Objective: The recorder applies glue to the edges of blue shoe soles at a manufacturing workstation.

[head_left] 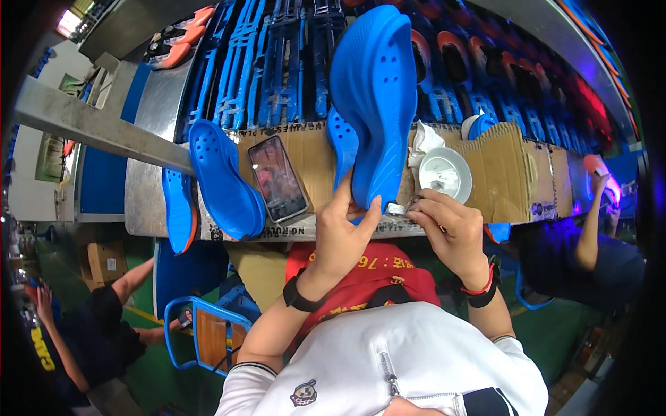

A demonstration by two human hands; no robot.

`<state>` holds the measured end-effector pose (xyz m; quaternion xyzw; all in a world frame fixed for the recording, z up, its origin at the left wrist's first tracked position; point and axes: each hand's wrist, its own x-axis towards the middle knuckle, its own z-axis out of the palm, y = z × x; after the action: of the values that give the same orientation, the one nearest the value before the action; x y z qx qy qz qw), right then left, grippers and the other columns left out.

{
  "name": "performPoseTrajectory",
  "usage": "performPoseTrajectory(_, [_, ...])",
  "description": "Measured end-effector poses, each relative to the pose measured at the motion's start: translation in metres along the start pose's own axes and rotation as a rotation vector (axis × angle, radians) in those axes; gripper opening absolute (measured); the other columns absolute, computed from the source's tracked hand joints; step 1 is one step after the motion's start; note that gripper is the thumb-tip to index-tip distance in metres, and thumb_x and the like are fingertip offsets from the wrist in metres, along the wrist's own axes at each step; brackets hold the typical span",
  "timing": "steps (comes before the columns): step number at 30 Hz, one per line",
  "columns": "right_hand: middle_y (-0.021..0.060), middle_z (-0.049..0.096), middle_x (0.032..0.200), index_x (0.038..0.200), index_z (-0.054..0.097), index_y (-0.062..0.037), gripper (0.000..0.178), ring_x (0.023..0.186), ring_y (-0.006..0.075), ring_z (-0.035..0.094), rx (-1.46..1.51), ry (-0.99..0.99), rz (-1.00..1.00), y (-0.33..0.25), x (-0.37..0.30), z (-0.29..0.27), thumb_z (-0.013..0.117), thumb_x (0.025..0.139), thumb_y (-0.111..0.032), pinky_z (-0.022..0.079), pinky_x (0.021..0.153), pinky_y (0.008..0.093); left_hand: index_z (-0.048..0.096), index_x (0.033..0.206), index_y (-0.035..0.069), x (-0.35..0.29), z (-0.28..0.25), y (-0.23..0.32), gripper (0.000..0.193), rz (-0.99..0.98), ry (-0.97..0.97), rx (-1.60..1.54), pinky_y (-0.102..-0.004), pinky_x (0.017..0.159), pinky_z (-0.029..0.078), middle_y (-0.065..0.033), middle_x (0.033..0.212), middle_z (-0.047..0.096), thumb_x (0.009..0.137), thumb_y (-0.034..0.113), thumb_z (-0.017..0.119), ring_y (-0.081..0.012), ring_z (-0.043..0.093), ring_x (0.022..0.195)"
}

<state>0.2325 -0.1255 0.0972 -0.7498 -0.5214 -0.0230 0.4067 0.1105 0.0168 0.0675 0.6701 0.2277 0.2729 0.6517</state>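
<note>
My left hand pinches the lower end of a large blue shoe sole, which stands tilted up over the bench, its holed end away from me. My right hand is closed on a small white-tipped tool, its kind unclear. The white tip is right beside the sole's lower end; I cannot tell whether it touches. A white round bowl with whitish contents stands just beyond my right hand. Behind the held sole, another blue sole is partly hidden.
On the cardboard-covered bench lie a phone and crumpled white paper. Two blue soles rest at the left, near a metal bar. Beyond run blue racks with orange-and-black shoes. Co-workers are on both sides.
</note>
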Motion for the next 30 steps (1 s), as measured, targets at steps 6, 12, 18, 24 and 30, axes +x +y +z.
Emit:
performPoseTrajectory(6, [0.0123, 0.070, 0.089, 0.086, 0.069, -0.0014, 0.013, 0.064, 0.0273, 0.068, -0.069, 0.029, 0.011, -0.003, 0.000, 0.001, 0.077, 0.076, -0.005, 0.053, 0.054, 0.0322, 0.045, 0.137, -0.005, -0.003, 0.002, -0.001, 0.054, 0.021, 0.020, 0.028, -0.0314, 0.076, 0.057, -0.0179, 0.097, 0.070, 0.087, 0.001, 0.065, -0.0198, 0.071, 0.086])
performPoseTrajectory(12, [0.0137, 0.069, 0.090, 0.086, 0.068, 0.0006, 0.013, 0.066, 0.0284, 0.068, -0.099, 0.049, 0.040, -0.006, -0.003, -0.004, 0.075, 0.076, 0.000, 0.053, 0.057, 0.0315, 0.042, 0.138, -0.006, -0.005, 0.001, 0.007, 0.056, 0.022, -0.020, 0.086, -0.0337, 0.076, 0.057, -0.0226, 0.104, 0.068, 0.087, 0.001, 0.064, -0.0257, 0.071, 0.089])
performPoseTrajectory(18, [0.0186, 0.070, 0.093, 0.088, 0.067, 0.0028, 0.013, 0.066, 0.0237, 0.067, -0.109, 0.176, 0.066, 0.009, -0.003, -0.017, 0.073, 0.077, 0.004, 0.052, 0.059, 0.0282, 0.044, 0.133, -0.006, 0.008, -0.007, 0.015, 0.051, 0.005, 0.009, -0.048, -0.0301, 0.074, 0.057, -0.0157, 0.103, 0.066, 0.087, -0.002, 0.064, -0.0195, 0.068, 0.086])
performPoseTrajectory(24, [0.0191, 0.069, 0.091, 0.088, 0.067, 0.0034, 0.011, 0.071, 0.0290, 0.068, -0.123, 0.274, 0.176, 0.018, -0.013, -0.038, 0.072, 0.078, 0.003, 0.053, 0.064, 0.0314, 0.026, 0.139, 0.001, 0.025, -0.020, 0.075, 0.067, 0.101, -0.068, -0.078, -0.0273, 0.081, 0.055, -0.0158, 0.112, 0.062, 0.086, -0.006, 0.066, -0.0156, 0.064, 0.098])
performPoseTrajectory(30, [0.0154, 0.069, 0.086, 0.082, 0.069, -0.0007, 0.010, 0.074, 0.0315, 0.069, -0.148, 0.324, 0.149, 0.034, -0.022, -0.035, 0.075, 0.076, -0.002, 0.054, 0.062, 0.0354, 0.019, 0.131, 0.000, 0.050, -0.013, 0.144, 0.065, 0.023, -0.259, -0.312, -0.0337, 0.068, 0.062, -0.0223, 0.122, 0.056, 0.087, 0.000, 0.067, -0.0247, 0.067, 0.097])
